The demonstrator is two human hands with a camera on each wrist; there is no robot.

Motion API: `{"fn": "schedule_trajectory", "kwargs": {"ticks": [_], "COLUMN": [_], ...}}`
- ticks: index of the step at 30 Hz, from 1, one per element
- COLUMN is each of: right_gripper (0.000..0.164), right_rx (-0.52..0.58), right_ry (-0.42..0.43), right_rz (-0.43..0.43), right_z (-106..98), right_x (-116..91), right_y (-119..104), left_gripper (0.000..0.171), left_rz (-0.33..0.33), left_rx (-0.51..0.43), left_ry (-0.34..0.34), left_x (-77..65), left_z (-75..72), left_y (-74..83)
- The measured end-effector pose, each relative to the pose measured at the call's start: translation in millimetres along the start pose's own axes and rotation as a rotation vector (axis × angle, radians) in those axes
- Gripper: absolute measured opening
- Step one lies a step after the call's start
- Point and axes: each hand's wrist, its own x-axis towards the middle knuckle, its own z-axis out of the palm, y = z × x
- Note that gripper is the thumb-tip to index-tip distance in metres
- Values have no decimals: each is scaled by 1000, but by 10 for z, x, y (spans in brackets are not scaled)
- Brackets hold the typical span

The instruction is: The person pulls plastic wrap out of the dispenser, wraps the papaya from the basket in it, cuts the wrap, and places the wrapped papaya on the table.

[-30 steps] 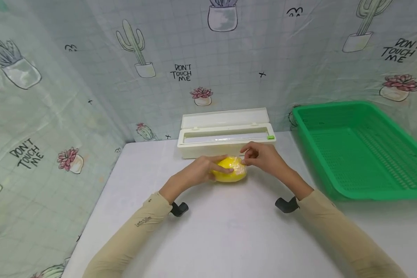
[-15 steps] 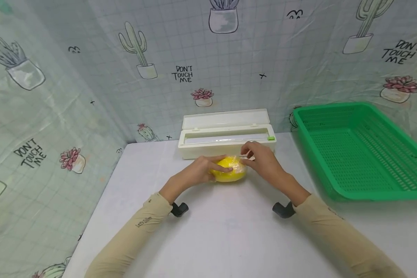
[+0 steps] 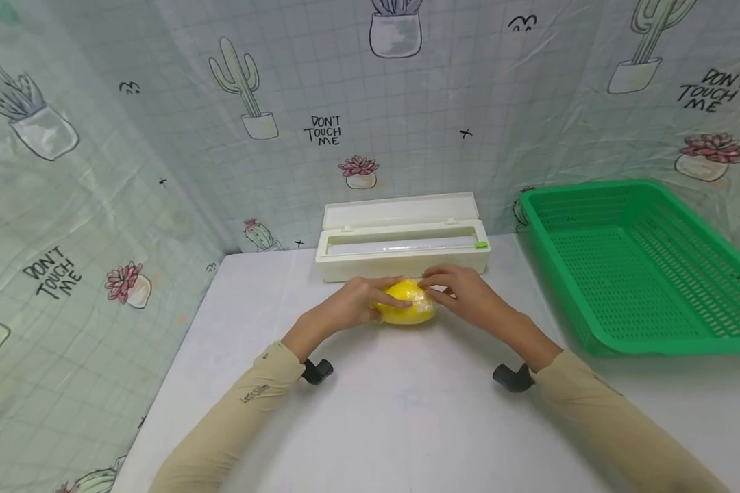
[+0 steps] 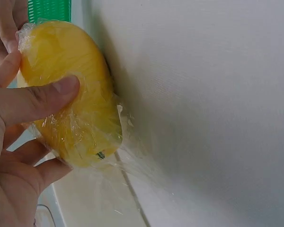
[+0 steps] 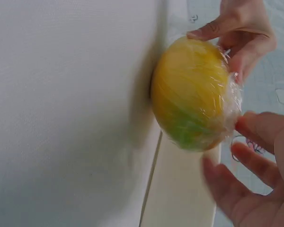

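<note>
A yellow, rounded fruit (image 3: 416,311) with a green patch rests on the table, wrapped in crinkled clear cling film (image 5: 231,106). My left hand (image 3: 353,303) holds it from the left, thumb (image 4: 47,98) across its surface and fingers curled around the side. Loose film spreads out from the fruit's end in the left wrist view. At the fruit's right side is my right hand (image 3: 465,293). Its thumb (image 5: 255,126) touches the bunched film, while the other fingers are bent loosely and spread apart in the right wrist view, one of them blurred.
Behind the fruit stands a white cling film dispenser (image 3: 401,265) with its lid up, a roll inside and a green slider (image 3: 481,244) at its right end. A green plastic basket (image 3: 592,294) sits on the right. A patterned curtain (image 3: 407,150) bounds the table's back and left.
My right hand's fingers have come down and forward from above the film onto the fruit's right side. My left hand keeps holding the fruit in nearly the same place.
</note>
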Motion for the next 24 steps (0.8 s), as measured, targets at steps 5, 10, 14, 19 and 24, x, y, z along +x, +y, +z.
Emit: {"fn": "schedule_trajectory", "kwargs": {"ticks": [5,10,14,19,24], "right_gripper": [44,70,71,65,64], "right_rx": [21,89,100,165,169], "right_ry": [38,-124,-140,-150,-254], "right_rz": [40,60,23,20,13], "right_z": [-2,211,389,401,297], "right_x": [-2,129,193,179,175], "right_y": [-11,-36,-5,22,7], "left_gripper": [56,54,53,58,82], "left_rz": [8,-29,-27,-33,-138], "left_rx": [0,-54,-73,-103,-329], "left_ry": [5,12,8,12,56], "left_x": [0,1,19,-18,-195], "left_z": [0,-3,12,23,9], "left_y": [-38,-89,-119,-143,-240]}}
